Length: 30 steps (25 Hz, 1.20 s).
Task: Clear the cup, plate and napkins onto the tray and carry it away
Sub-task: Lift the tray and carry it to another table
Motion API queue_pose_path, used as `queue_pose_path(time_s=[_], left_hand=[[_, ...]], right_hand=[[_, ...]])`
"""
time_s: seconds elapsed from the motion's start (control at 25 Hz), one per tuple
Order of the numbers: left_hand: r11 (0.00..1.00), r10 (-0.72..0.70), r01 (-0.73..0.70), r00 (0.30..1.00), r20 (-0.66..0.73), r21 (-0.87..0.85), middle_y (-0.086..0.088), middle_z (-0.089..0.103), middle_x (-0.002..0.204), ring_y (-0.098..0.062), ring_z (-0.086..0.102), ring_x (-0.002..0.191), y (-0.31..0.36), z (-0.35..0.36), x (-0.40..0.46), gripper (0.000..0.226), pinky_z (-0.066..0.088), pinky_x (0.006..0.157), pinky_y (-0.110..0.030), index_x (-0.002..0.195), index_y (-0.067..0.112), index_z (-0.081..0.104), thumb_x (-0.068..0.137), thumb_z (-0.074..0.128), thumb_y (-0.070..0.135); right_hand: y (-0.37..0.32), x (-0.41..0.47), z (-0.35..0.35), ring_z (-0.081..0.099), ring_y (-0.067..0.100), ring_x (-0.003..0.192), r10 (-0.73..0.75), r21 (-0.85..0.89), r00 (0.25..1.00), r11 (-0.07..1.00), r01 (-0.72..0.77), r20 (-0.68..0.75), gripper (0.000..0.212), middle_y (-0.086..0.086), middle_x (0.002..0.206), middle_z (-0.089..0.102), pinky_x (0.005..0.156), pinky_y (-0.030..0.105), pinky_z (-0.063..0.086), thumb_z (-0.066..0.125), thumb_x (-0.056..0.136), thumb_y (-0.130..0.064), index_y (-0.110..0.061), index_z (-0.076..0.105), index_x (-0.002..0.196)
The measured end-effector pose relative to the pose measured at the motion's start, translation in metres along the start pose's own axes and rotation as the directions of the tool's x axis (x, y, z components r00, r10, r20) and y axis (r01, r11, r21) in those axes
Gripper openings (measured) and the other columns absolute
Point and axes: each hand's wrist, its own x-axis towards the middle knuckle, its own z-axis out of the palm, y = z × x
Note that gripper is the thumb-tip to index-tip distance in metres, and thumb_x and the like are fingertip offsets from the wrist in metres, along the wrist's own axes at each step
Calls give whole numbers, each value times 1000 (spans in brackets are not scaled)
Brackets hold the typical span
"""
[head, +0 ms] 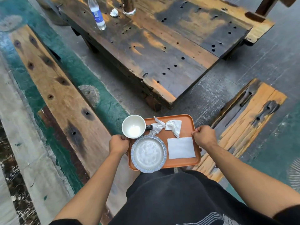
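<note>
Tray held level in both hands, loaded and clear of the table

Tray (186, 125), orange and rectangular, is held in the air in front of the person's body, near the bottom centre of the view, above the dark floor and well apart from the table. Its long axis runs left to right, tilted slightly so the right end sits a little farther away. On it, the white cup (134, 126) stands upright at the far left corner, overhanging the rim, its dark handle pointing right toward the middle of the tray. The round plate (148, 153) with a blue patterned rim lies flat at the near left, its near edge overhanging the tray. Two crumpled napkins (173, 126) lie at the far middle, and a flat square napkin (181, 147) lies at the near right, beside the plate.

The left hand (118, 143) is closed around the left short edge, just beside the cup and plate, knuckles up. The right hand (204, 135) is curled in a fist over the right short edge. Both forearms are bare and reach forward from the near corners of the view, over dark clothing.

Beyond the tray stands a low, weathered wooden table (162, 51) with drilled holes. At its far left end a clear plastic water bottle (96, 13) stands with a blue label, with a crumpled white tissue (114, 13) just to its right. A long wooden bench (53, 88) runs along the left, and another wooden bench (248, 117) sits on the right. The floor is dark stone with worn green paint.
</note>
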Motion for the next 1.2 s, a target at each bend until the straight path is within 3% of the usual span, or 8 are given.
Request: queue_pose_path(time_s=[0.16,0.36,0.64,0.8,0.96,1.2], left_hand=[[999,18,-19,1000,25,27,-17,68,60,-36,68,65,25,-2,42,27,60,65,-43,57,7,60,79,71,18],[996,64,-67,996,60,53,-11,66,62,-30,60,65,70,-16,103,21,48,64,-34,67,2,68,82,73,16],[968,187,-214,963,193,128,-22,70,67,-34,64,65,140,-53,198,25,53,60,-39,61,2,61,83,68,10],[945,232,-279,940,249,172,-24,70,69,-42,70,70,173,-64,247,23,61,65,-51,68,-6,63,77,68,15],[919,284,-344,916,285,190,-14,55,57,-25,46,58,205,-66,273,31,43,55,-34,54,10,52,79,70,11],[899,301,-381,896,328,217,-9,52,52,-24,45,55,239,-53,302,38,40,55,-33,50,16,46,79,69,9]], right_hand=[[-21,27,-2,68,32,80,31,27,999,999,-31,-17,29,9,76,71,77,36,56,71,88,-25,-13,64,63],[-58,60,4,68,31,80,100,69,993,993,-96,-57,29,7,75,71,78,35,56,72,87,-27,-13,64,62],[-123,90,21,69,27,80,254,143,960,961,-237,-116,22,5,82,74,81,36,60,73,86,-32,-16,71,70],[-152,102,27,69,26,80,323,206,933,935,-290,-155,22,5,83,74,81,36,60,74,87,-32,-16,73,72],[-168,107,31,66,23,76,390,247,903,907,-342,-180,17,4,81,71,71,30,52,73,90,-29,-16,73,79],[-172,127,30,68,21,74,456,281,875,872,-401,-165,20,1,77,71,75,38,62,74,88,-31,-17,71,73]])
